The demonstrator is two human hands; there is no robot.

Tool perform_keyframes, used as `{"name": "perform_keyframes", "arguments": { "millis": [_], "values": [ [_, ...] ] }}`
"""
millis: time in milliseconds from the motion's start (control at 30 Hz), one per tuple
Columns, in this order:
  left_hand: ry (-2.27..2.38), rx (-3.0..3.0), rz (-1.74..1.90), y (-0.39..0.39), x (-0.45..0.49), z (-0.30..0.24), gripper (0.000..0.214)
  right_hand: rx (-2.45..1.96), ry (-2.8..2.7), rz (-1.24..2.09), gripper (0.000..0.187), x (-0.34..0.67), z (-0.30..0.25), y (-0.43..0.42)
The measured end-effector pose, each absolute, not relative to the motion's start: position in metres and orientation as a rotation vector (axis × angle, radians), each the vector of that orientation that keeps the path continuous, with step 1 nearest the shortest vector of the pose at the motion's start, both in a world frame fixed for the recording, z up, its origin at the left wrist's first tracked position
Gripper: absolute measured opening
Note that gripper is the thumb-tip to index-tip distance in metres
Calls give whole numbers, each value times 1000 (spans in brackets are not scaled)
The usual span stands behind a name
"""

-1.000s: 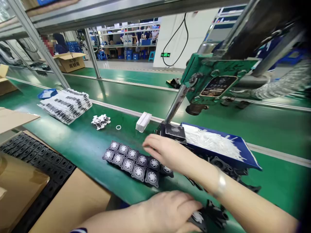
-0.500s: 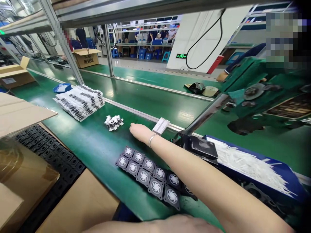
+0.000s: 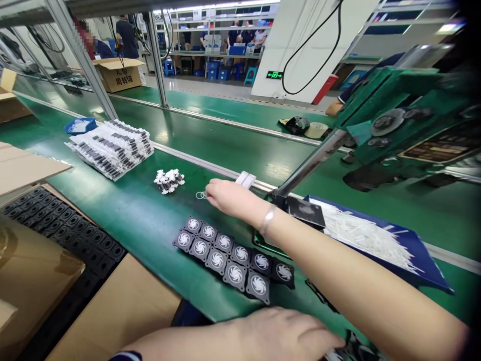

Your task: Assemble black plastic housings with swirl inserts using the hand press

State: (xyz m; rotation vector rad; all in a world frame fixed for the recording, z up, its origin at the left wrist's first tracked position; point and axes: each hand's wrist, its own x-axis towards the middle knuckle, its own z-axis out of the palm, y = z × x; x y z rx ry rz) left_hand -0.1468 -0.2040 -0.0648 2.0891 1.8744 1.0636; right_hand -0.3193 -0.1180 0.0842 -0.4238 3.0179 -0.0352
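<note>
My right hand (image 3: pixel 233 198), a bracelet at its wrist, reaches over the green bench with its fingers curled together. Thin white rings (image 3: pixel 201 195) lie by its fingertips; whatever the fingers pinch is hidden. Just behind that hand is a small white block (image 3: pixel 246 179). At the bottom edge my left hand (image 3: pixel 291 333) has its fingers bent down beside dark parts (image 3: pixel 355 346), and its grip is mostly out of sight. Between the hands, two rows of small black fans (image 3: pixel 217 259) with white swirl faces lie flat. Left of the rings sits a small black-and-white bundle (image 3: pixel 169 181).
A tall stack of white-and-black parts (image 3: pixel 112 148) stands farther left by a blue tray (image 3: pixel 80 125). Cartons (image 3: pixel 41 250) crowd the left side. On the right, a green machine (image 3: pixel 391 120) overhangs a blue bin (image 3: pixel 424 255) of white strips.
My right hand has drawn back slightly, and white rings now show by its fingertips. My left hand has come further into view and toward the right. The view has shifted a little.
</note>
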Motion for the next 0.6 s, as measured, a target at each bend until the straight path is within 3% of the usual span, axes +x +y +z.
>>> {"name": "perform_keyframes", "arguments": {
  "millis": [233, 467, 600],
  "values": [
    [1823, 2016, 1166, -210, -152, -49, 58, -263, 3205, -880, 16, -177, 107, -64],
    [1806, 1951, 1257, -214, -154, -40, 54, 533, 3193, -1264, 28, -48, 64, -26],
    [1783, 1867, 1254, -217, -153, -38, 54, 695, 2847, -1535, 31, -9, 50, -28]
  ]
}}
